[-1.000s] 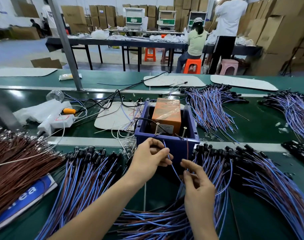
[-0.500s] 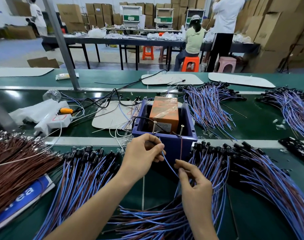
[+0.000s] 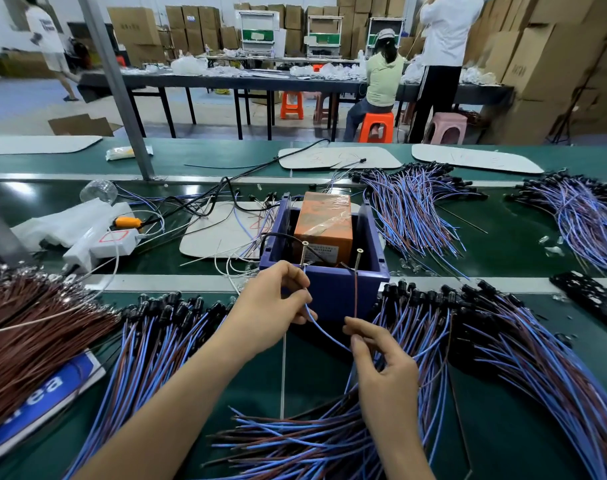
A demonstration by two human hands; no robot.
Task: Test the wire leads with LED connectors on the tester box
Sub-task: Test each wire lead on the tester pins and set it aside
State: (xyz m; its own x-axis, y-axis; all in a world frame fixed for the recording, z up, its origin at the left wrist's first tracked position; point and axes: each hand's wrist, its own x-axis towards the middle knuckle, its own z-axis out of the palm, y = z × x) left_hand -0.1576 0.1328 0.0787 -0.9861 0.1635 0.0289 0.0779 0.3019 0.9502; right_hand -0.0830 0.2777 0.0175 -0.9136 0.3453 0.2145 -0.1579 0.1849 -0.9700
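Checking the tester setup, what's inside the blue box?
An orange film-wrapped block sits inside the blue box, with a black cable and two upright screws. Its floor is hidden.

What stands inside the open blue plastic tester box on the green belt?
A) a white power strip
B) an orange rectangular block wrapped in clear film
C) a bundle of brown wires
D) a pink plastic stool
B: the orange rectangular block wrapped in clear film rises between the walls of the blue plastic tester box, behind its two upright metal screws.
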